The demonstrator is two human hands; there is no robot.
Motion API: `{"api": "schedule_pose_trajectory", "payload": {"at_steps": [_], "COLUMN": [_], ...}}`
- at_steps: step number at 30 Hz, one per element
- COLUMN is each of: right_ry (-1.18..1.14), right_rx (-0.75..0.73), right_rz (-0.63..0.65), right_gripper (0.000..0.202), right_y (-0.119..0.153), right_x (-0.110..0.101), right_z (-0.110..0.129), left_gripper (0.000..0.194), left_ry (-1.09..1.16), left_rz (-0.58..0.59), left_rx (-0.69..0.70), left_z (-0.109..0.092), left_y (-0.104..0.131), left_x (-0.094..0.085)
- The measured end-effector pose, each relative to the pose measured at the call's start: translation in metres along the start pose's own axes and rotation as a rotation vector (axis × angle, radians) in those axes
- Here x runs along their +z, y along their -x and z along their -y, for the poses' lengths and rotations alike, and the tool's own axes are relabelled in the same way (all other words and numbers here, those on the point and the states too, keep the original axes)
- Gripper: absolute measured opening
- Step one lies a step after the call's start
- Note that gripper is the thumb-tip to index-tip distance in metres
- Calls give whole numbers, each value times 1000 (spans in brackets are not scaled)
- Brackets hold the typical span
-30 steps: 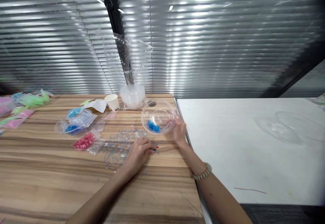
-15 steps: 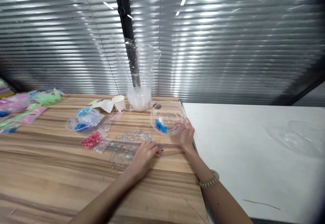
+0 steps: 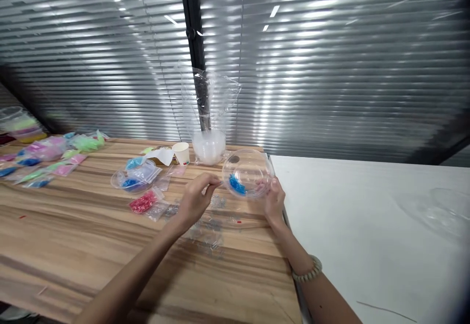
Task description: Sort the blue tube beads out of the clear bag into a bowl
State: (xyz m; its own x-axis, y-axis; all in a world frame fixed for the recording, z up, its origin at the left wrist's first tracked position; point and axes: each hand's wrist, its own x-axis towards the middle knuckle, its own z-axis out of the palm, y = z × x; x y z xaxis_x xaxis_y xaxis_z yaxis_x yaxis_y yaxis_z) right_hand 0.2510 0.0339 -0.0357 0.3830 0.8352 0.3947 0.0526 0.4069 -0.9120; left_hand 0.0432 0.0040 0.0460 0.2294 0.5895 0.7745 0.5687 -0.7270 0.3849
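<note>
My right hand [image 3: 274, 199] grips the right side of a clear plastic bowl [image 3: 253, 167], which is tilted toward me. Small blue pieces [image 3: 237, 184] lie together at its lower left. At the bowl's left rim is my left hand [image 3: 198, 194], thumb and fingers pinched together; what is between the fingertips is too small to make out. Below the hands, many tiny clear tube-like pieces [image 3: 209, 231] are scattered on the wooden table [image 3: 147, 260]. One small red piece [image 3: 239, 221] lies to their right.
A bag of red pieces [image 3: 144, 201] and a clear lid-like dish [image 3: 119, 179] with blue bags lie left. Behind stand a paper cup [image 3: 181, 153] and stacked bowls [image 3: 209, 147] in plastic wrap. Coloured bags [image 3: 51, 148] lie far left. A white table [image 3: 352, 226] adjoins on the right.
My left hand has risen from the scattered clear pieces to the bowl's left rim. My right hand still holds the tilted bowl. The whole view has shifted slightly left.
</note>
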Motion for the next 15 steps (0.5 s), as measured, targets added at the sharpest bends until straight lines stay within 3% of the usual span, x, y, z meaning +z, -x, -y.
{"api": "schedule_pose_trajectory", "payload": {"at_steps": [2,7,12,13,15], "right_ry": [-18,-44,-45,-46,-27], "right_rx": [-6,24,133,153,160], "right_rz": [-22,-58,-193,-240,-287], "right_gripper": [52,57,60,61,61], "right_y": [-1,-9,-19,-21,-26], "right_x": [-1,-4,-11,-13,-19], "right_z": [2,-1,-7,-8,-13], "left_gripper": [10,9,21,22,20], "left_ry": [21,-121,-97,-72,-28], "left_rz": [70,386,182,191,322], "left_rx": [30,78,101,84,40], "left_z": [3,1,-13,-13,-10], "left_y": [-19,-60,-53,-48,-37], "left_x": [12,57,75,76,80]}}
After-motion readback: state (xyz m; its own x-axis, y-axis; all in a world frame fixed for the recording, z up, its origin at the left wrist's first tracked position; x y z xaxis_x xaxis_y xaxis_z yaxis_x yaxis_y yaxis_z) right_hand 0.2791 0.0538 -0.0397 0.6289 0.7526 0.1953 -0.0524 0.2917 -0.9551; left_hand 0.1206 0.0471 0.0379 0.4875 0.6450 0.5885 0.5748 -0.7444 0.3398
